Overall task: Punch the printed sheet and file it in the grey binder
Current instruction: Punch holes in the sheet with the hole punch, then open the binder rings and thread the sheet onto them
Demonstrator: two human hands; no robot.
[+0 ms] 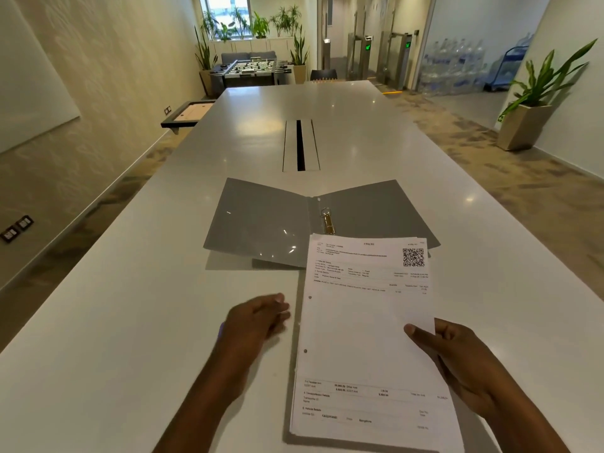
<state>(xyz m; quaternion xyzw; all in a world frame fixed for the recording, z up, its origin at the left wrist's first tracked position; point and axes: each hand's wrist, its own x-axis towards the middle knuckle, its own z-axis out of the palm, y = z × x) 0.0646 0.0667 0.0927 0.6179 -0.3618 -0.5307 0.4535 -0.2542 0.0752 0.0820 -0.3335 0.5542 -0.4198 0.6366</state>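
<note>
Desk [130,322]: long, pale, glossy, with a cable slot [300,145] along its middle.

Binder [261,220]: grey, lying open on the desk ahead of us, covers spread left and right, metal rings [327,220] upright at the spine.

Sheet [366,338]: printed, QR code at top right, two punched holes down its left edge. It tops a thin stack of papers whose far end overlaps the binder's near edge.

Right hand [457,361]: we grip the stack's right edge, thumb on top, fingers beneath.

Left hand [258,322]: blurred, loosely open, holding nothing, just left of the stack.
</note>
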